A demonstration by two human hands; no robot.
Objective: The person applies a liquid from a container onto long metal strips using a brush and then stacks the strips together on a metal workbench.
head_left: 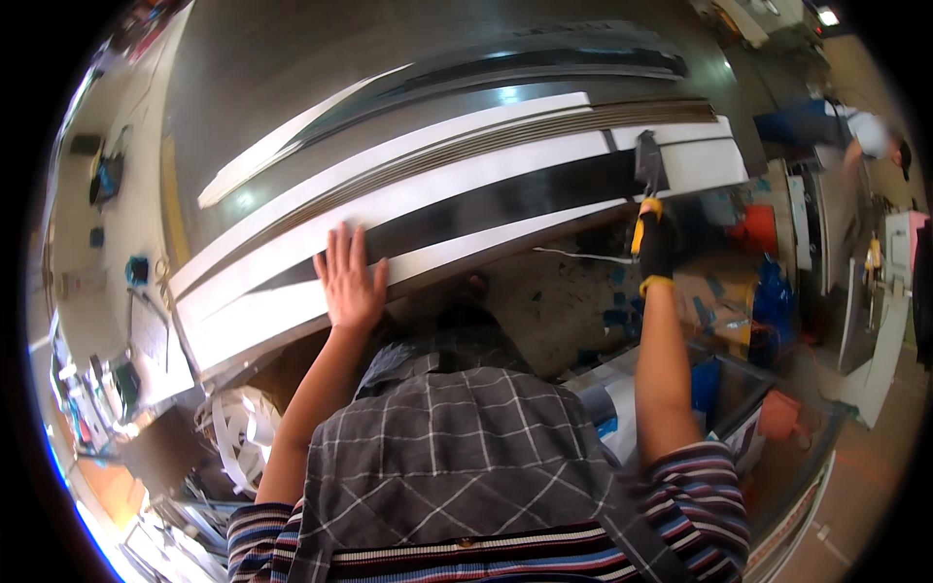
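My left hand [352, 282] lies flat, fingers spread, on a long white panel [428, 260], across the left end of a black tapering stripe [486, 202]. My right hand [658, 248], in a dark glove with a yellow cuff, is closed around a yellow-handled tool [649, 206]. The tool's flat dark head [647, 160] rests over the panel's right end, near the end of the stripe; its exact kind is hard to make out. Behind the panel runs a stack of thin, long strips [544, 129], seen edge-on.
A dark worktable [282, 58] holds further long dark strips [505, 73] behind the panel. Blue scraps litter the floor [573, 311] below the front edge. A red bucket [753, 228] stands to the right, with another person [841, 126] beyond. White strip coils [240, 432] sit lower left.
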